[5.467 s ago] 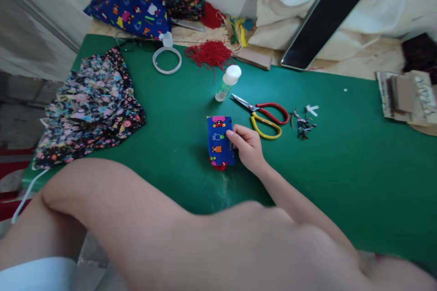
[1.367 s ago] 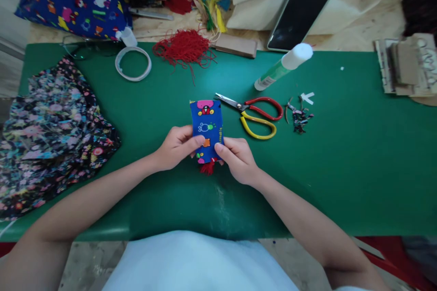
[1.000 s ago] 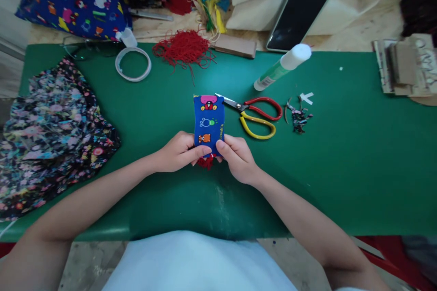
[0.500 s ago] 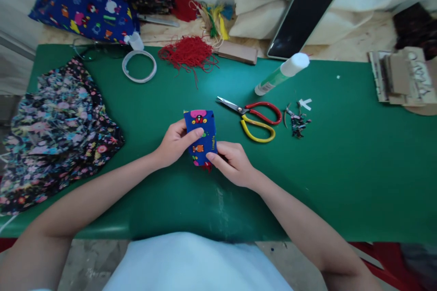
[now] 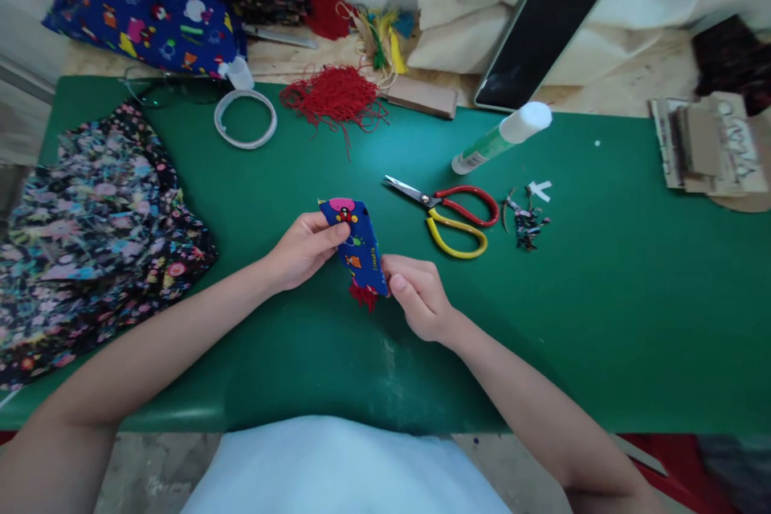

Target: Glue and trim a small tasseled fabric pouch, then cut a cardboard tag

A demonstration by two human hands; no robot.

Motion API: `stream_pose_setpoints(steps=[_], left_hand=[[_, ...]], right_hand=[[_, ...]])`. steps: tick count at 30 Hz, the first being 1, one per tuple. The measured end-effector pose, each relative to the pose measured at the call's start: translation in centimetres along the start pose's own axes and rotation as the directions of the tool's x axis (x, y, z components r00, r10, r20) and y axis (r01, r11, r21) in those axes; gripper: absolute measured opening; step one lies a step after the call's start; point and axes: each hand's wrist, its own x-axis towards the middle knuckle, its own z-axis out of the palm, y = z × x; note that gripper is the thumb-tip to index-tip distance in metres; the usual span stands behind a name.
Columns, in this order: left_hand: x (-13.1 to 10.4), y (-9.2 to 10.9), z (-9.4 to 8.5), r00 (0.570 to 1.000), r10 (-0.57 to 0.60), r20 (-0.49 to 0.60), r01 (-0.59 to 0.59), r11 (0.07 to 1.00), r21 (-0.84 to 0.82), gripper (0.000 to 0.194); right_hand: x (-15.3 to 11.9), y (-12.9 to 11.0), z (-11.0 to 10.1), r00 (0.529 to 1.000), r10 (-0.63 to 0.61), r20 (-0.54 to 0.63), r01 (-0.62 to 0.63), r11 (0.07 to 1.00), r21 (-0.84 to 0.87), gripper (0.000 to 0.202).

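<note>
A small blue printed fabric piece (image 5: pixel 360 250) is held up over the green table, with a red thread tassel (image 5: pixel 364 296) showing at its lower end. My left hand (image 5: pixel 307 250) is closed on its upper left side, thumb on the front. At the lower right edge, my right hand (image 5: pixel 420 295) pinches it with thumb and curled fingers; the fingertips behind are hidden. To the right lie scissors (image 5: pixel 429 201) with one red and one yellow handle, their blades apart. Beyond them is a glue stick (image 5: pixel 501 138) with a white cap, near dark fabric scraps (image 5: pixel 528 225).
Floral dark fabric (image 5: pixel 108 233) covers the table's left side. A tape roll (image 5: pixel 218 119), red thread (image 5: pixel 337 96) and a cardboard strip (image 5: pixel 422 96) lie along the back. A black-faced panel (image 5: pixel 554 20) leans behind. Cardboard pieces (image 5: pixel 702 140) are stacked at far right.
The fabric piece has tilted, its lower end swinging right and showing more of the red tassel. My right hand has slid down to its lower corner, and my left thumb has shifted left.
</note>
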Motion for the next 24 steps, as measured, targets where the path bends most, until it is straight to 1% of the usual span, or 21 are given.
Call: stream_pose_setpoints(steps=[2, 4, 6, 8, 10, 12, 13, 14, 15, 16, 17, 18, 19, 21, 23, 24], left_hand=[[0.0, -0.1, -0.4, 0.993, 0.085, 0.082, -0.085, 0.996, -0.003, 0.027], [0.0, -0.2, -0.7, 0.969, 0.15, 0.197, -0.158, 0.987, 0.023, 0.023], [-0.2, -0.2, -0.9, 0.937, 0.151, 0.314, -0.184, 0.98, 0.08, 0.021], [-0.3, 0.1, -1.1, 0.914, 0.11, 0.392, -0.184, 0.97, 0.158, 0.024], [-0.4, 0.4, -1.1, 0.899, 0.075, 0.432, -0.186, 0.957, 0.222, 0.028], [-0.5, 0.6, -1.0, 0.888, 0.056, 0.457, -0.181, 0.955, 0.235, 0.032], [-0.4, 0.5, -0.9, 0.889, 0.06, 0.454, -0.176, 0.96, 0.219, 0.03], [-0.4, 0.4, -0.8, 0.9, 0.068, 0.431, -0.169, 0.965, 0.2, 0.024], [-0.4, 0.1, -0.7, 0.919, 0.079, 0.387, -0.161, 0.97, 0.183, 0.019], [-0.4, -0.1, -0.5, 0.938, 0.088, 0.335, -0.152, 0.974, 0.171, 0.027], [-0.3, -0.4, -0.4, 0.956, 0.09, 0.281, -0.139, 0.978, 0.158, 0.04], [-0.3, -0.7, -0.3, 0.97, 0.087, 0.228, -0.122, 0.982, 0.143, 0.048], [-0.4, -0.9, -0.1, 0.978, 0.078, 0.193, -0.104, 0.987, 0.126, 0.05], [-0.5, -1.1, 0.1, 0.985, 0.078, 0.152, -0.09, 0.993, 0.076, 0.046], [-0.7, -1.2, 0.3, 0.978, 0.109, 0.175, -0.125, 0.989, 0.08, 0.055], [-0.8, -1.2, 0.4, 0.973, 0.117, 0.2, -0.141, 0.984, 0.113, 0.054]], right_hand=[[0.0, 0.0, 0.0, 0.999, 0.026, -0.046, -0.026, 1.0, 0.001, 0.047], [0.2, -0.2, -0.1, 0.995, 0.087, -0.045, -0.088, 0.996, -0.02, 0.048], [0.5, -0.4, -0.3, 0.993, 0.104, 0.054, -0.101, 0.994, -0.048, 0.046], [0.7, -0.7, -0.5, 0.98, 0.076, 0.186, -0.071, 0.997, -0.036, 0.038], [0.6, -0.9, -0.5, 0.965, 0.073, 0.253, -0.086, 0.995, 0.042, 0.029], [0.5, -1.0, -0.4, 0.953, 0.135, 0.272, -0.191, 0.963, 0.19, 0.024], [0.4, -0.9, -0.3, 0.947, 0.181, 0.264, -0.255, 0.926, 0.279, 0.023], [0.3, -0.8, -0.1, 0.942, 0.231, 0.245, -0.311, 0.875, 0.371, 0.022], [0.2, -0.7, 0.0, 0.936, 0.276, 0.217, -0.347, 0.82, 0.455, 0.024], [0.2, -0.6, 0.2, 0.932, 0.315, 0.18, -0.362, 0.773, 0.521, 0.027], [0.2, -0.4, 0.3, 0.927, 0.352, 0.129, -0.361, 0.742, 0.565, 0.031], [0.2, -0.3, 0.3, 0.92, 0.387, 0.07, -0.35, 0.727, 0.591, 0.035], [0.3, -0.1, 0.4, 0.91, 0.414, 0.002, -0.332, 0.728, 0.6, 0.037], [0.5, 0.1, 0.4, 0.885, 0.44, -0.152, -0.285, 0.769, 0.572, 0.038], [0.6, 0.2, 0.4, 0.866, 0.419, -0.273, -0.253, 0.838, 0.484, 0.035], [0.6, 0.2, 0.4, 0.865, 0.393, -0.311, -0.247, 0.875, 0.417, 0.033]])
